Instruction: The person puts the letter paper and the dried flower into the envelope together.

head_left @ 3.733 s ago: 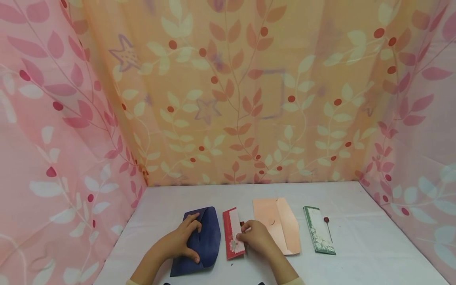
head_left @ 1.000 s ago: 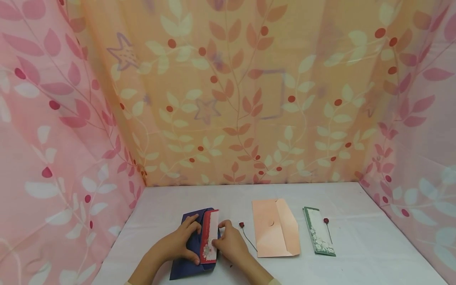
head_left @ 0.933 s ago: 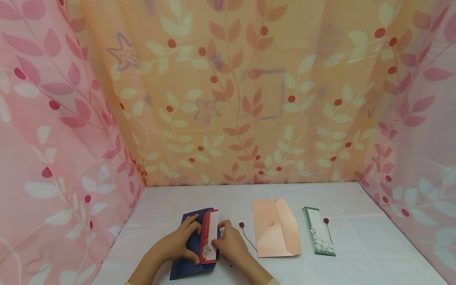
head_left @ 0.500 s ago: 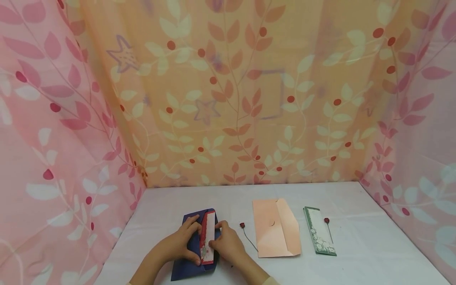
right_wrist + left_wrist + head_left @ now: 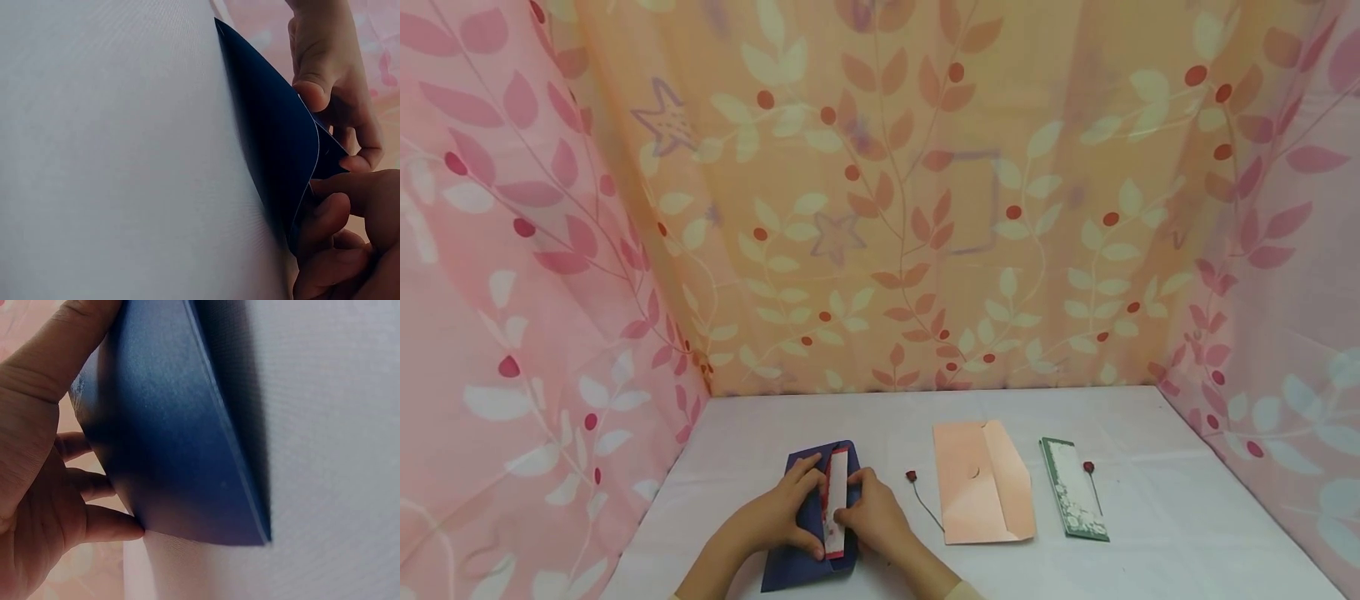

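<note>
Red card (image 5: 838, 483), set in the mouth of the blue envelope (image 5: 793, 568), left long edge seemingly under the lip, rest showing beside the flap (image 5: 856, 457). Pinched near its right long edge by the fingers of the right hand (image 5: 880, 517); met from the left side of the blue envelope by the left hand (image 5: 778, 508), fingers spread across the paper, apparently pressing rather than clasping. Judged partway through sliding in: best to push evenly, both short ends square to the mouth, without letting one corner run ahead and snag. Lift the lip slightly with the left fingertips, or risk creasing it. Hold the card low and flat, and shift the pinch back toward the flap bit by bit to avoid bending the exposed part. Ease off at any resistance. Counted on the worktop (image 5: 1187, 500): two envelopes, one blue, plus a peach envelope (image 5: 973, 500) well apart to its right; two cards, one red in the blue envelope's mouth, plus a green card (image 5: 1075, 492) much farther right of it; two roses, a near rose (image 5: 912, 477) close to the right of the blue envelope and a far rose (image 5: 1089, 468) farthest right of it.
</note>
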A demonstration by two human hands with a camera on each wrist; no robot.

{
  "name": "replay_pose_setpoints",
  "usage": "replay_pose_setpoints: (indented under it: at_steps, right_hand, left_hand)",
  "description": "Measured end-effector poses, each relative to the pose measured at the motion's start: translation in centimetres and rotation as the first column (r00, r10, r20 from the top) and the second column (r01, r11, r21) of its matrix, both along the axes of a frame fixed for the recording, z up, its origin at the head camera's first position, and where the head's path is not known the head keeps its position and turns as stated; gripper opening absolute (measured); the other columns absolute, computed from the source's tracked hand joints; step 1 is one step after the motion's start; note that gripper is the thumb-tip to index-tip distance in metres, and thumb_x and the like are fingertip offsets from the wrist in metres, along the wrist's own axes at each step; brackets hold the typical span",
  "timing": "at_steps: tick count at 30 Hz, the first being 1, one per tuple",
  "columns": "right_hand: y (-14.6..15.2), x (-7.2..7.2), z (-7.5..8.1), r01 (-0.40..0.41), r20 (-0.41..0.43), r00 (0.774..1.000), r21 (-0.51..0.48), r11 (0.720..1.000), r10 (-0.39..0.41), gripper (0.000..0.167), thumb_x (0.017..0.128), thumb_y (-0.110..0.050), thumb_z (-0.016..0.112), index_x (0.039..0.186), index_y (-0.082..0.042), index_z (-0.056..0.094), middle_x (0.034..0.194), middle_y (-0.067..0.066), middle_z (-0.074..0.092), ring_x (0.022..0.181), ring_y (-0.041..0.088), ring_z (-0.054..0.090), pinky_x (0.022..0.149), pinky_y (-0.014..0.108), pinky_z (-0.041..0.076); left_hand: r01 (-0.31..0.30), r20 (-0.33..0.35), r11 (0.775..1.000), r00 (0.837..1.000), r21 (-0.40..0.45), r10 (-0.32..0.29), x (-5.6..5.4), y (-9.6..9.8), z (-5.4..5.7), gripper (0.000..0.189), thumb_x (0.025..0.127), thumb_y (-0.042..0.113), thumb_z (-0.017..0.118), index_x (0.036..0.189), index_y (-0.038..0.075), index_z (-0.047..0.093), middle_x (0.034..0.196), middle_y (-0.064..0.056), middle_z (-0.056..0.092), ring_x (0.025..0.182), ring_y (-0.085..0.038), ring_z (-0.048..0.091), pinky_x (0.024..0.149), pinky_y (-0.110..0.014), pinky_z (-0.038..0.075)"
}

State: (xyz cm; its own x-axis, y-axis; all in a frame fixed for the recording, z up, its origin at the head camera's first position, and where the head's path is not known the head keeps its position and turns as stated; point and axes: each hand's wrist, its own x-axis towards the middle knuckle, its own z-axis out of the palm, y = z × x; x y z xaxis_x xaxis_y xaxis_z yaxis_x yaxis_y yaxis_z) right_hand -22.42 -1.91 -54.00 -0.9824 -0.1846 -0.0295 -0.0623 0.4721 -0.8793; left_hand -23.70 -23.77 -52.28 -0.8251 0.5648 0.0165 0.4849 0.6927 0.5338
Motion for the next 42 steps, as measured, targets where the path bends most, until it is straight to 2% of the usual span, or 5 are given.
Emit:
replay_pose_setpoints:
  at_steps: [7, 14, 20, 34, 42]
  right_hand:
    - [-0.7, -0.2, -0.5, 0.002, -0.004, 1.0, -0.025, 1.0, -0.002, 0.053, 0.079, -0.017, 0.085, 0.122, -0.007, 0.055, 0.065, 0.002, 0.06, 0.033, 0.012, 0.05, 0.034, 0.026, 0.041]
    - [-1.3, -0.3, -1.1, -0.002, -0.034, 0.999, -0.019, 1.0, 0.001, 0.053, 0.077, -0.018, 0.086, 0.12, -0.008, 0.057, 0.07, 0.001, 0.06, 0.034, 0.012, 0.049, 0.034, 0.028, 0.041]
    - [-1.6, -0.3, -1.2, -0.009, -0.018, 1.0, -0.033, 0.999, 0.009, 0.052, 0.078, -0.019, 0.085, 0.12, -0.007, 0.057, 0.063, 0.001, 0.06, 0.032, 0.009, 0.046, 0.033, 0.025, 0.038]
    - [-2.4, -0.1, -0.7, -0.002, -0.021, 1.0, -0.016, 1.0, 0.002, 0.051, 0.078, -0.014, 0.082, 0.123, -0.006, 0.059, 0.064, 0.003, 0.059, 0.029, 0.008, 0.047, 0.031, 0.024, 0.038]
    - [-1.9, -0.1, -0.5, -0.082, 0.031, 0.996, -0.106, 0.991, 0.085, 0.053, 0.088, -0.014, 0.076, 0.134, -0.001, 0.054, 0.056, 0.005, 0.06, 0.03, 0.008, 0.05, 0.033, 0.025, 0.042]
  left_hand:
    - [-0.003, -0.001, 1.0, 1.0, 0.003, 0.003, 0.0, 0.0, 0.0, 0.087, 0.061, 0.064, 0.087, 0.126, 0.022, 0.048, 0.165, -0.024, 0.023, 0.146, -0.065, 0.017, 0.107, -0.074, 0.034]
    - [0.004, -0.011, 1.0, 1.0, 0.01, -0.004, 0.1, -0.1, -0.1, 0.082, 0.061, 0.065, 0.087, 0.12, 0.025, 0.047, 0.164, -0.024, 0.024, 0.145, -0.066, 0.018, 0.104, -0.075, 0.037]
    - [0.006, -0.012, 1.0, 1.0, 0.015, -0.006, 0.2, -0.1, 0.1, 0.082, 0.061, 0.064, 0.088, 0.12, 0.025, 0.047, 0.165, -0.025, 0.023, 0.144, -0.067, 0.017, 0.102, -0.077, 0.037]
    - [0.013, -0.034, 1.0, 0.999, 0.017, -0.013, 0.3, -0.2, 0.2, 0.082, 0.062, 0.063, 0.087, 0.121, 0.024, 0.047, 0.164, -0.025, 0.024, 0.144, -0.067, 0.019, 0.101, -0.075, 0.039]
    - [0.023, -0.015, 1.0, 1.0, 0.01, -0.023, 0.2, -0.1, 0.1, 0.079, 0.063, 0.062, 0.088, 0.119, 0.025, 0.046, 0.165, -0.024, 0.022, 0.144, -0.066, 0.018, 0.103, -0.074, 0.038]
